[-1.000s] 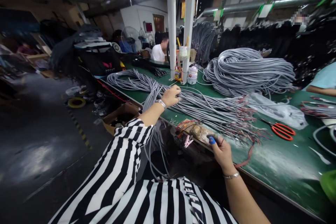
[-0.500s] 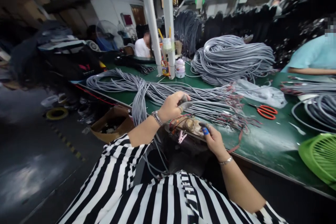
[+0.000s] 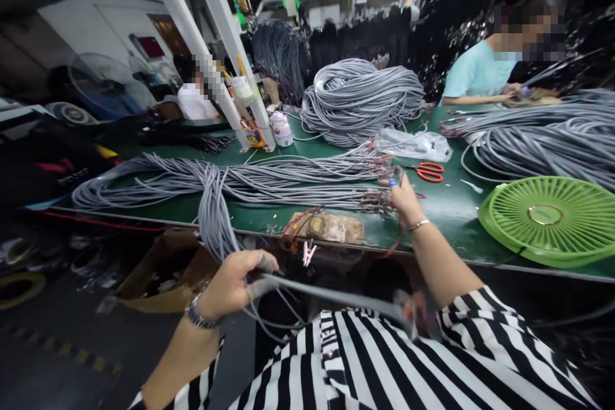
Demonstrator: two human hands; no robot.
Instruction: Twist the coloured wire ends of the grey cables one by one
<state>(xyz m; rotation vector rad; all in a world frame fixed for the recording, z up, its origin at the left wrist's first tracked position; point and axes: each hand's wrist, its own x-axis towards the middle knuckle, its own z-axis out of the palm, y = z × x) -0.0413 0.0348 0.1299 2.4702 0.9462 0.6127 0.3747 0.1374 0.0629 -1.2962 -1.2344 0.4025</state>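
My left hand (image 3: 234, 283) is closed round a grey cable (image 3: 331, 295) just in front of the table edge. The cable's far end, with reddish wires, is blurred over the striped shirt. Over the table, my right hand (image 3: 406, 202) has its fingertips pinched at the stripped wire ends (image 3: 377, 198) of a row of grey cables (image 3: 298, 195). A blue band wraps one of its fingers. Between the hands, at the table's edge, lies a block wrapped in brown tape (image 3: 336, 229) with red and black leads and a pink clip (image 3: 308, 254).
Orange-handled scissors (image 3: 430, 172) and a clear plastic bag (image 3: 413, 143) lie beyond my right hand. A green fan (image 3: 552, 221) stands at right. Coiled grey cable (image 3: 360, 99) is piled at the back. A cardboard box (image 3: 163, 275) sits below left. A co-worker (image 3: 473, 70) works across the table.
My left hand has moved down and left, off the table, with a cable stretched from it. My right hand has gone forward from the taped block to the wire ends. The view has turned right.
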